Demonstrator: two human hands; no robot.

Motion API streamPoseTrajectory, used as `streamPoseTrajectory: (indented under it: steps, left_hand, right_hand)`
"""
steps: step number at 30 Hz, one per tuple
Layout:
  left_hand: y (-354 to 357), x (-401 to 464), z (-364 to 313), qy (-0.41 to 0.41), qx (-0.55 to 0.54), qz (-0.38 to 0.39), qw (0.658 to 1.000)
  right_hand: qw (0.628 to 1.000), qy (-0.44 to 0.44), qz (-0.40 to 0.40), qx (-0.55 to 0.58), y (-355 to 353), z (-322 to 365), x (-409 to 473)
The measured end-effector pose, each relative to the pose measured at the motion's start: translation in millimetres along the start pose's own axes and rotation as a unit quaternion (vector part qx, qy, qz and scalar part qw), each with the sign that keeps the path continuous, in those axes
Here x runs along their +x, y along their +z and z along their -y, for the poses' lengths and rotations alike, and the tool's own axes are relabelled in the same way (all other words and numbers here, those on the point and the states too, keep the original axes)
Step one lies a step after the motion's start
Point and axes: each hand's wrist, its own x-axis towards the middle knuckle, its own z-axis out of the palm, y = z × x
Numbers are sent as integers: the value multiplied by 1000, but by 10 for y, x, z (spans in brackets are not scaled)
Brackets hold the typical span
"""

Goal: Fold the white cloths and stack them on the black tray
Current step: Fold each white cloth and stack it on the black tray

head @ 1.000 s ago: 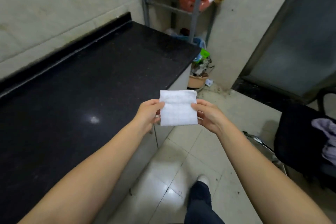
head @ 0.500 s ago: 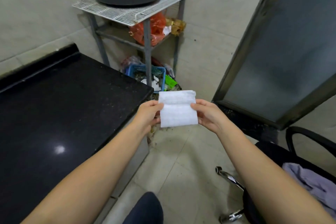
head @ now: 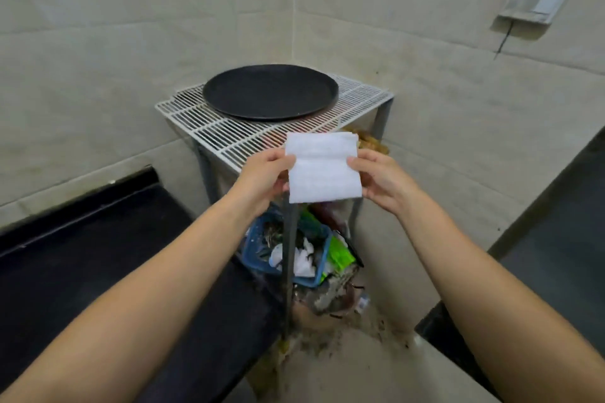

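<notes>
Holding a folded white cloth (head: 322, 169) at the centre of the frame, the left hand (head: 263, 175) pinches its left edge and the right hand (head: 381, 178) pinches its right edge. Above it, the round black tray (head: 270, 91) sits on a white wire rack (head: 209, 127) in the wall corner.

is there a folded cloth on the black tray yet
No, the black tray on the wire rack is bare; the one white cloth is held in front of it.
</notes>
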Motion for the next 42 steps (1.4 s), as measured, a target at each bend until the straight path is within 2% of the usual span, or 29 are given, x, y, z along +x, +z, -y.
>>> streamPoseTrajectory:
  steps: [3,8,15,18,21,24,26,29,33,35,39,42]
  left_hand:
    - [-17,483,-364,41,9,-17,999]
    - [-91,1395,-765,52,16,-94,994]
    - [-168,2580,-761,7,103,-252,962]
    - [-261,2881,-646,-11,232,-306,923]
    - [-303,3005,-534,-50,357,-333,871]
    - [-275,3048,-471,-77,446,-353,819]
    - [-258,3051,-457,-69,471,-360,802]
    - [-285,2937,-486,-45,466,-368,803]
    - [-489,2430,-573,36,431,-397,810]
    - [-655,1999,-604,57,423,-431,795]
    - [-1060,761,-543,38,420,-486,766]
    - [-1299,-408,-345,-2,450,-527,721]
  right_hand:
    - [997,-32,28,-66,93,419,661]
    - [970,-122,84,-191,365,986,1826]
    - [911,-132,157,-358,664,1039,3341]
    - [877,-135,194,-418,728,985,3702]
    - [818,-155,212,-512,758,891,3882]
    - [785,-164,206,-561,791,830,3967]
    - [764,-161,211,-588,805,847,3990]
    - [737,-164,211,-621,835,927,3924]
    - [714,-241,200,-627,1082,1023,3539]
    - [705,-293,227,-605,1364,1001,3192]
    - [688,-376,322,-530,2097,752,2124]
    - [676,-420,389,-465,2598,341,1128]
